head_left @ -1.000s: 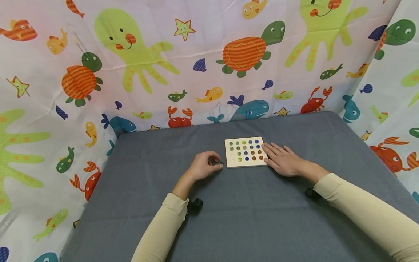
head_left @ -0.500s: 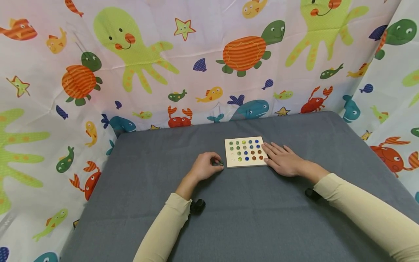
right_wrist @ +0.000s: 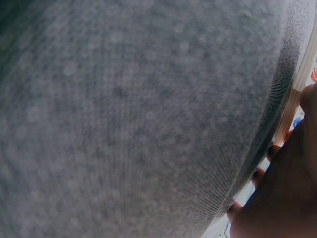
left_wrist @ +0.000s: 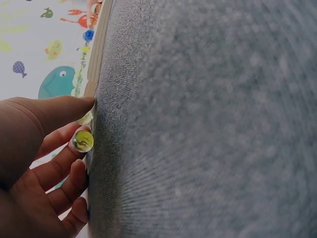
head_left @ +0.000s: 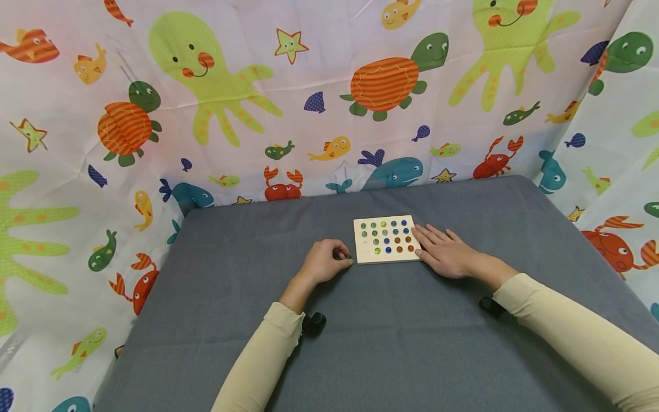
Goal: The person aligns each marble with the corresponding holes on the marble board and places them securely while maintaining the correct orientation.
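Note:
A pale wooden board (head_left: 362, 257) with rows of coloured glass marbles in its hollows lies on the table. Two hollows at its near left corner hold no marble. Just left of the board, my left hand (head_left: 324, 261) rests low over the cloth with fingers curled around marbles. In the left wrist view, a clear marble (left_wrist: 83, 141) with a yellow-green swirl sits against the fingers, below the thumb. Part of another yellowish marble (left_wrist: 86, 118) shows behind the thumb. My right hand (head_left: 447, 253) lies flat, its straight fingers touching the board's right edge.
A grey cloth (head_left: 412, 343) covers the table. A curtain (head_left: 309, 126) printed with sea animals hangs behind it and along both sides. A dark wrist device sits under each forearm.
My left hand and forearm have shifted slightly right, closer to the board. The marble at its fingertips shows less in the head view. The right hand and the board stay in place.

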`<action>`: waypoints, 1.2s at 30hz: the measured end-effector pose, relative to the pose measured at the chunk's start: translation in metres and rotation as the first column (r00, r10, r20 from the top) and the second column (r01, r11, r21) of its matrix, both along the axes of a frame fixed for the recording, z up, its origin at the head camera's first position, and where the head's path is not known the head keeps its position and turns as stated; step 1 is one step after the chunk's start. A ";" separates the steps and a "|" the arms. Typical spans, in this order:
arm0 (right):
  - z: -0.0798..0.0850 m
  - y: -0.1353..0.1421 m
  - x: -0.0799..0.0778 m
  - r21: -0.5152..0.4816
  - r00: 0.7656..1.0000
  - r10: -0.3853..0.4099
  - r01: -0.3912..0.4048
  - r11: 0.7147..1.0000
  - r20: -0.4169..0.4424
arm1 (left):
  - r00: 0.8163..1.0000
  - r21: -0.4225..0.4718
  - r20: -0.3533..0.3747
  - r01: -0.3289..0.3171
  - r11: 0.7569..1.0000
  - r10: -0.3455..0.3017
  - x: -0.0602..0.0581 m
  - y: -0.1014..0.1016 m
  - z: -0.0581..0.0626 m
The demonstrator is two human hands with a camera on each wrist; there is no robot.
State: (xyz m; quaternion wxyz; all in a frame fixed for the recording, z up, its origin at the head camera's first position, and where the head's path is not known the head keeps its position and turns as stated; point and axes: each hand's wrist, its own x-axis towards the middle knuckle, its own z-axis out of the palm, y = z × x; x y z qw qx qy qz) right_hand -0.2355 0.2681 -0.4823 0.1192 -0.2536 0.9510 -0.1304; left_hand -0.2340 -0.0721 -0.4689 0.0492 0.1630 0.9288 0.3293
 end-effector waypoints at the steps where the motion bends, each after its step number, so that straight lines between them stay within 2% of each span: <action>1: -0.001 0.000 0.000 0.002 1.000 0.000 0.000 1.000 -0.005 | 1.000 0.007 0.001 0.002 1.000 -0.002 0.000 0.000 0.000; 7: -0.004 0.001 -0.002 0.004 1.000 -0.004 0.004 1.000 -0.004 | 1.000 0.070 0.018 0.022 0.997 -0.024 0.000 -0.006 0.000; 18: 0.006 -0.002 0.003 0.001 0.999 -0.003 0.003 1.000 0.032 | 1.000 0.137 0.002 0.029 0.990 -0.029 -0.004 -0.009 0.010; 29: 0.006 -0.002 0.002 0.000 0.999 0.001 -0.001 1.000 0.033 | 0.999 0.145 0.009 0.046 0.988 -0.048 -0.008 0.003 0.019; 36: 0.004 -0.001 0.001 0.003 1.000 0.000 0.000 1.000 0.027 | 0.999 0.102 -0.001 0.054 0.993 -0.054 -0.017 0.015 0.021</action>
